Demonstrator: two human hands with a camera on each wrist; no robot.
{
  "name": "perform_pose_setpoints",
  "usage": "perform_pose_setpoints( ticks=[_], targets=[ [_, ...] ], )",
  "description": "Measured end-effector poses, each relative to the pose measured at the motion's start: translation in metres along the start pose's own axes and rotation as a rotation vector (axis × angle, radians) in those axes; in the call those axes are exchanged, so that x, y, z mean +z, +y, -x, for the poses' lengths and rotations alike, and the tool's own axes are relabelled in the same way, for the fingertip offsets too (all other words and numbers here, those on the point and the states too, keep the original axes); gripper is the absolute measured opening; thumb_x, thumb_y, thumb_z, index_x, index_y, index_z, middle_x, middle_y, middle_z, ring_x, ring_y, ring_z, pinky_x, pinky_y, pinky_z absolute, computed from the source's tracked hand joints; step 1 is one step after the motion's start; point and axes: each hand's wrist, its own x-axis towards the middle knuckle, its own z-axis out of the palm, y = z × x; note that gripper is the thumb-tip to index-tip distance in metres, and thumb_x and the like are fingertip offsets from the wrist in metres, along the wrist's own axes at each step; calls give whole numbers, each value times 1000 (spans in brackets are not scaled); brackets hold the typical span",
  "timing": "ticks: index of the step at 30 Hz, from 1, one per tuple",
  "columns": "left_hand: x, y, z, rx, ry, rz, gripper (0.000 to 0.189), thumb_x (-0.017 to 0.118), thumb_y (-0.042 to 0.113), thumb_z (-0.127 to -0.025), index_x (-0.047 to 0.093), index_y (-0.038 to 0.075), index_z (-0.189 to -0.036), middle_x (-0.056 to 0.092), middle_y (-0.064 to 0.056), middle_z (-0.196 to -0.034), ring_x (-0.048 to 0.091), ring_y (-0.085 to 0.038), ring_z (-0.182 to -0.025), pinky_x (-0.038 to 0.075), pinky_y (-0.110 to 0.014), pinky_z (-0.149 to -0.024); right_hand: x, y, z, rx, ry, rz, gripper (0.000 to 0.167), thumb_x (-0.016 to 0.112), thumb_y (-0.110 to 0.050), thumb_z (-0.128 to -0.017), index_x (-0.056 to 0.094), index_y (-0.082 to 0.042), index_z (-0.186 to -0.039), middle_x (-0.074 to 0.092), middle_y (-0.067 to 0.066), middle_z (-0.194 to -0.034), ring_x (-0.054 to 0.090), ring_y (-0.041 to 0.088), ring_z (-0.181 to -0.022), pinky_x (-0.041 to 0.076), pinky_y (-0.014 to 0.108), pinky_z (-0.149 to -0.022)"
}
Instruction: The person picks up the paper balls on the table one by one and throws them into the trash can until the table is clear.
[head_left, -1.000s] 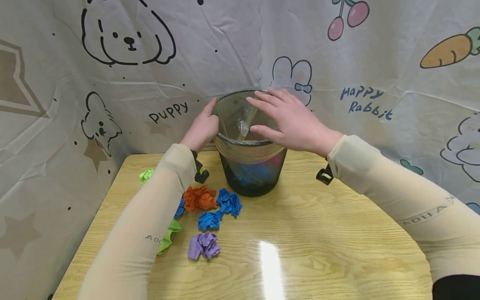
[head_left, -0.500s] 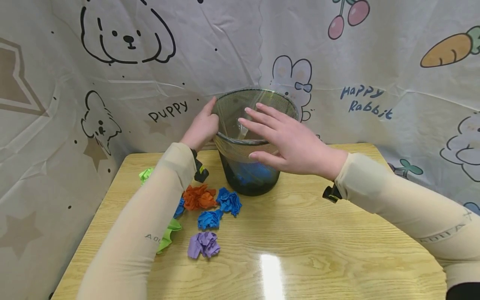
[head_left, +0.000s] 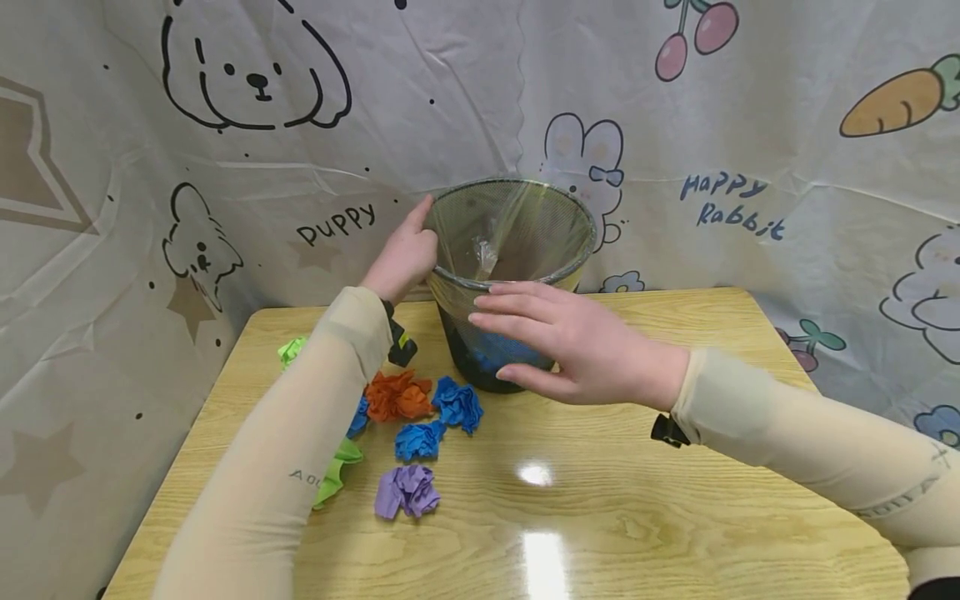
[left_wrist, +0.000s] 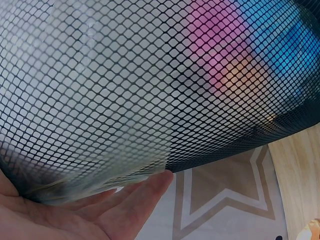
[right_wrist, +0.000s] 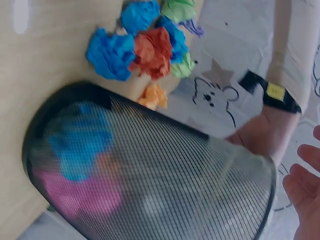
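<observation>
A black mesh wastebasket (head_left: 455, 329) stands upright at the back of the table, its clear plastic liner (head_left: 483, 254) folded over the rim. Through the mesh, blue crumpled paper (right_wrist: 80, 145) and pink crumpled paper (right_wrist: 82, 192) show low inside it. My left hand (head_left: 405, 257) grips the left side of the rim; in the left wrist view its fingers (left_wrist: 145, 200) lie along the outside over the liner's edge. In front of the basket, my right hand (head_left: 566, 342) is held with fingers extended and nothing in it. Whether it touches the mesh I cannot tell.
Left of the basket's front lie crumpled paper balls: orange-red (head_left: 400, 395), blue (head_left: 459, 405), purple (head_left: 407, 492) and green (head_left: 341, 473), partly behind my left sleeve. A light orange ball (right_wrist: 153, 97) shows in the right wrist view. A printed cloth (head_left: 420, 100) hangs behind the table.
My right hand has come down from over the basket's right rim to in front of its wall, uncovering the rim. My left hand and the paper balls have stayed put.
</observation>
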Motion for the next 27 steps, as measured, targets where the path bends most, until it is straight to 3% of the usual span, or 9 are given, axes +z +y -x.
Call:
perform_pose_setpoints(
  ticks=[2, 4, 7, 11, 13, 15, 16, 20, 27],
  targets=[
    [0, 0, 0, 1, 0, 1, 64, 22, 14, -106, 6, 26, -167, 8, -1, -172, 33, -15, -54, 36, -28, -49, 7, -3, 4, -7, -24, -1, 55, 55, -41, -106, 55, -5, -147, 54, 12, -149, 46, 30, -140, 33, 41, -117],
    [0, 0, 0, 2, -2, 0, 64, 22, 14, -106, 5, 26, -167, 7, -1, -172, 38, -12, -56, 36, -27, -48, 15, -5, 9, -1, -67, -5, 54, 56, -40, -105, 55, -6, -147, 54, 10, -150, 46, 29, -140, 34, 40, -117],
    [-1, 0, 1, 6, -3, -2, 64, 21, 13, -106, 5, 26, -167, 6, 0, -172, 56, -18, -85, 36, -28, -49, 27, -7, 15, 13, -140, -19, 55, 58, -39, -105, 53, -9, -150, 52, 8, -151, 44, 26, -142, 34, 40, -117],
    [-1, 0, 2, 5, -8, -3, 65, 21, 13, -106, 4, 26, -167, 5, 1, -172, 50, -22, -122, 37, -28, -53, 42, -10, 21, 29, -217, -43, 55, 58, -40, -104, 50, -14, -153, 50, 5, -154, 40, 23, -144, 31, 39, -118],
    [-1, 0, 1, 4, -10, 1, 65, 21, 12, -105, 4, 26, -167, 4, 1, -172, 50, -20, -121, 37, -28, -53, 49, -12, 24, 27, -260, -52, 56, 56, -40, -105, 48, -16, -154, 47, 4, -156, 38, 23, -146, 30, 39, -119],
    [-1, 0, 1, 4, -10, 9, 66, 22, 12, -105, 4, 26, -167, 5, 1, -172, 52, -19, -97, 37, -27, -52, 57, -14, 25, 19, -303, -65, 56, 55, -39, -105, 46, -16, -156, 43, 4, -158, 37, 24, -147, 29, 39, -119],
    [-1, 0, 1, 5, -11, 12, 66, 22, 12, -105, 4, 26, -167, 5, 1, -172, 52, -17, -98, 37, -26, -52, 61, -14, 25, 12, -330, -71, 57, 54, -38, -106, 44, -16, -157, 42, 4, -159, 35, 24, -147, 29, 39, -119],
    [-1, -1, 1, 6, -11, 29, 66, 22, 11, -105, 4, 26, -167, 5, 1, -172, 37, -15, -62, 36, -25, -49, 77, -19, 25, 2, -429, -95, 61, 56, -37, -105, 38, -19, -160, 36, 3, -163, 31, 23, -150, 28, 39, -120],
    [0, 0, 2, 4, -9, 18, 66, 22, 11, -105, 5, 26, -167, 5, 1, -172, 45, -16, -78, 36, -26, -49, 106, -29, 22, -49, -541, -74, 67, 62, -35, -101, 35, -21, -161, 34, 7, -164, 28, 24, -151, 24, 38, -121]
  ],
)
